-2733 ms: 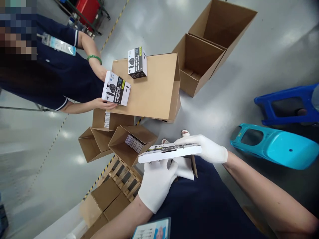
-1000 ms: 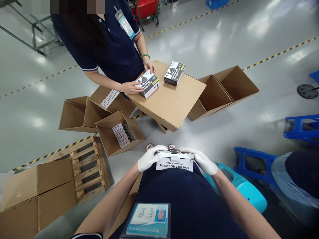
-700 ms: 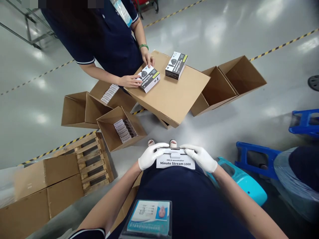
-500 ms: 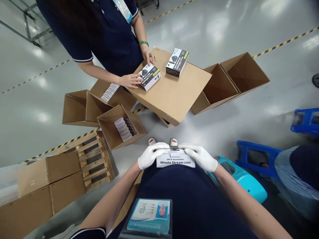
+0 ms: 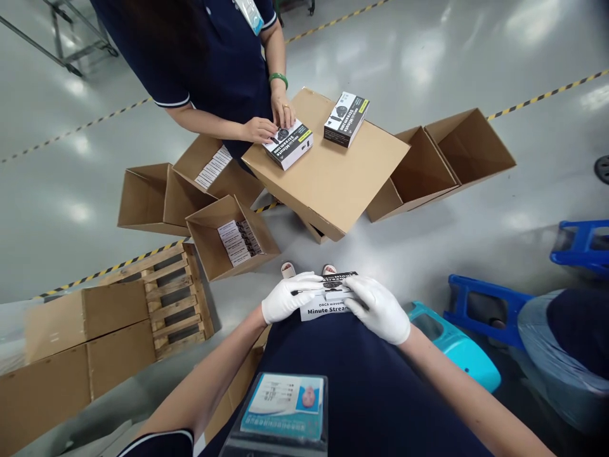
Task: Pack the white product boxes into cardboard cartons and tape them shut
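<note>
A black and white wavemaker box (image 5: 325, 308) lettered "Minute Stream" is held against my waist, its white end toward me. My left hand (image 5: 289, 299), in a white glove, wraps the box's left side, fingers over the edge. My right hand (image 5: 381, 309), gloved too, is closed over the right side and covers part of the lettering. A white flap stands between the fingers of both hands. Part of the dark printed top shows beyond it. The underside is hidden.
Across a cardboard carton (image 5: 352, 184), a co-worker's hands (image 5: 269, 125) rest on another wavemaker box (image 5: 291, 149); a third box (image 5: 346, 119) lies beside it. Cartons flank it, one holding several boxes (image 5: 236, 242). A wooden pallet (image 5: 178, 298) is left, a turquoise stool (image 5: 457, 346) right.
The box has tipped so more of its printed top shows. My right hand has shifted inward over the lettering. The co-worker's hands have drawn together on their box.
</note>
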Demonstrator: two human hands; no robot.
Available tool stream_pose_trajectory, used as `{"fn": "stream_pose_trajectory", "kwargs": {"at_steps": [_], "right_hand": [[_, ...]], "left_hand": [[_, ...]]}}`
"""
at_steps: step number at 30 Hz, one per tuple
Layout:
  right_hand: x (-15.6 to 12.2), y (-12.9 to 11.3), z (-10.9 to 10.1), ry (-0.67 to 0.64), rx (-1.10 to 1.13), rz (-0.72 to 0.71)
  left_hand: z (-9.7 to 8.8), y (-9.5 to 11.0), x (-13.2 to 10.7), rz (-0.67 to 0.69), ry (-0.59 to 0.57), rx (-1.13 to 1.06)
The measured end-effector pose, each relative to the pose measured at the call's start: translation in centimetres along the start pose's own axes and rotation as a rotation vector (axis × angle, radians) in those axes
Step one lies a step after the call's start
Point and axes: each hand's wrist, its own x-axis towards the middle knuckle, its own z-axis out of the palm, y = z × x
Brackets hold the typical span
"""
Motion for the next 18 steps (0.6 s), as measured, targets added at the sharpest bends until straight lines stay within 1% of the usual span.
{"fn": "stream_pose_trajectory", "kwargs": {"at_steps": [3,6,11,15,18], "right_hand": [[-0.3,-0.3,0.0,0.037,-0.022,-0.002],[-0.3,-0.2,-0.3,0.054,-0.050,-0.069],[1.4,-0.5,-1.0,0.012,-0.098,-0.193],[2.9,-1.3,-1.2,-0.029,-0.094,-0.168],[3.0,-1.5,-1.1,-0.024,-0.050,-0.147]], "left_hand": [[0.3,0.3,0.0,0.024,0.016,0.012],[0.5,0.6,0.0,0.051,0.014,0.028],[0.5,0.8,0.1,0.050,0.005,0.030],[0.5,0.9,0.2,0.051,0.013,0.038],[0.5,1.2,0.2,0.049,0.013,0.039]]}}
